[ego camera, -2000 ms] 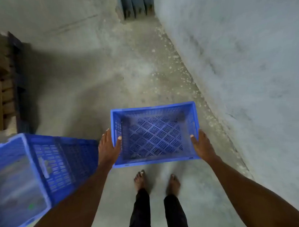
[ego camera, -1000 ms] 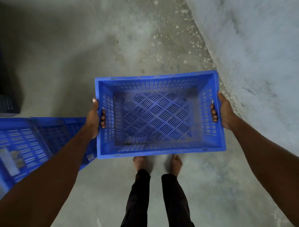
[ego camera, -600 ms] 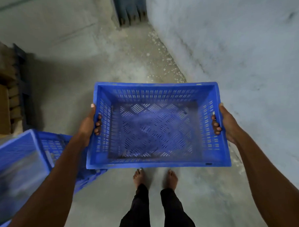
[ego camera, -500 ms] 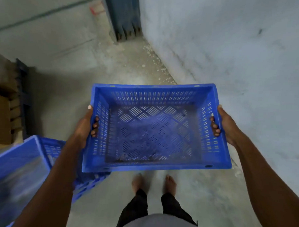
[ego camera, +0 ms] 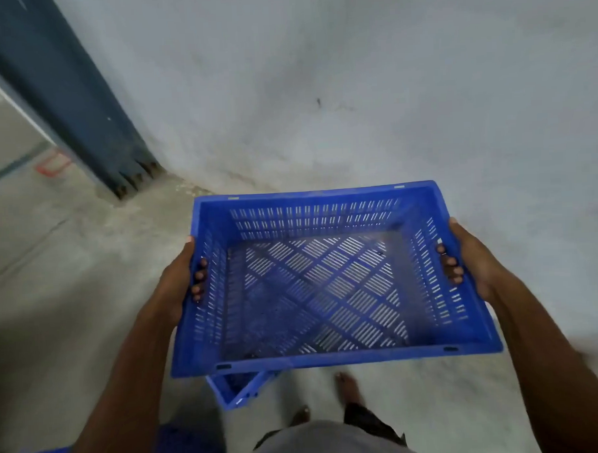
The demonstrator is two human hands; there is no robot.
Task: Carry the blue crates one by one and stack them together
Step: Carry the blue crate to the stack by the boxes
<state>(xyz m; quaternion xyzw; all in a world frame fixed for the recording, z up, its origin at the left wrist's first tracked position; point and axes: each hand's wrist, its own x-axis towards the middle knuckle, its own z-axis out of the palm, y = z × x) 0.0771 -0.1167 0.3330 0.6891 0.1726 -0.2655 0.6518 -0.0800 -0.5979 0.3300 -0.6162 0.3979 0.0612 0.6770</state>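
Pillar (ego camera: 62, 99): dark blue-grey, upright, far left of the carried crate and beyond it; its foot meets the floor where the wall begins.
Floor (ego camera: 53, 288): bare grey concrete, left of and below the carried crate; a red mark (ego camera: 53, 165) lies on it just left of the pillar's foot.
Left hand (ego camera: 178, 283): on the left short side of the carried crate, palm against the outer wall, fingers (ego camera: 199, 277) curled in through the handle slot. Gripping the crate.
Carried crate (ego camera: 323, 293): blue, slotted walls and lattice bottom, nothing in it, open side up. Held in the air between both hands, near edge towards the body, far edge towards the wall.
Second crate (ego camera: 241, 388): blue, only a corner shows, below the near left edge of the carried crate, on the floor. More blue plastic shows at the lower left edge, too blurred to tell apart.
Feet (ego camera: 345, 383): bare, on the floor below the carried crate's near edge; blurred.
Wall (ego camera: 353, 87): pale grey, rough, behind the carried crate.
Right hand (ego camera: 474, 263): on the right short side of the carried crate, fingers (ego camera: 448, 262) hooked in through the handle slot. Gripping the crate.
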